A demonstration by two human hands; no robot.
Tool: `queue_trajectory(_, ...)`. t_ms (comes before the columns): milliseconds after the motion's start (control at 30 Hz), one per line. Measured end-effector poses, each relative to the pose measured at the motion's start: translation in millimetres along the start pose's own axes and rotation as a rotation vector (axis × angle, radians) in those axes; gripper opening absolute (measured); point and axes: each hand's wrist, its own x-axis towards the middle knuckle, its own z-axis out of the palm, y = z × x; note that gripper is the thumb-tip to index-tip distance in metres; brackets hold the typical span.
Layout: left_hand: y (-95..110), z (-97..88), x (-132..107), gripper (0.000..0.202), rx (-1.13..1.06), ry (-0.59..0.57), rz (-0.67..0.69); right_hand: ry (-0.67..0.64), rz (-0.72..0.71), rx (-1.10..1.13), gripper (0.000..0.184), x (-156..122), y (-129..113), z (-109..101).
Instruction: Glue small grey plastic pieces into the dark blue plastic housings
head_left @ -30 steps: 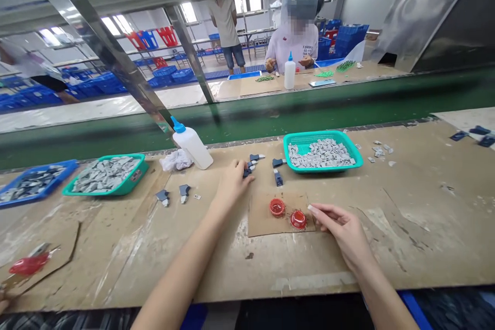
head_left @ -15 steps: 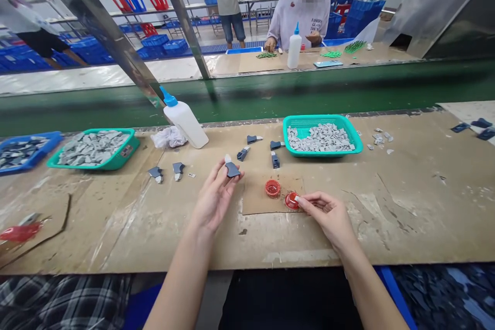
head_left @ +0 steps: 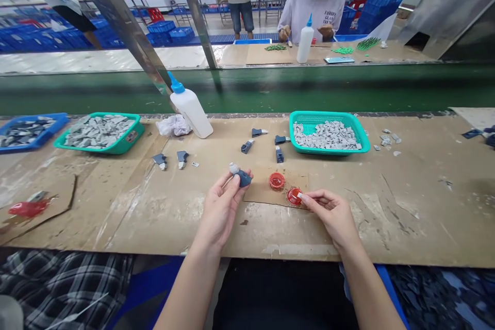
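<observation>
Two caps [head_left: 277, 181] left of right hand [head_left: 328, 214]

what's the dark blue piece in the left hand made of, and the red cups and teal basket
The dark blue piece in the left hand looks like moulded plastic or rubber, matte and smooth, though the look can't settle which. The red cups look like glossy plastic, going by their shiny, even rims. The teal basket looks like moulded plastic, with bright uniform colour and a regular grid of holes.
</observation>
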Motion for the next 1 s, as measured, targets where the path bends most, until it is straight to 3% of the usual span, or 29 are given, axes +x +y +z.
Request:
queue_trajectory(300,-12.7,4.6,-9.7,0.029,-0.036,0.03,-0.026,-0.009,-0.012,0.023,0.02,0.8,1.3,0.2)
queue_trajectory(600,-28.3,15.1,-16.8,0.028,-0.03,-0.038,-0.009,-0.027,-0.01,0.009,0.024,0.9,-1.0,-1.0)
queue_trajectory(1000,-35.9,14.2,-19.0,0.029,-0.02,-0.073,-0.044,-0.02,-0.02,0.017,0.024,2.1,1.1,-1.1)
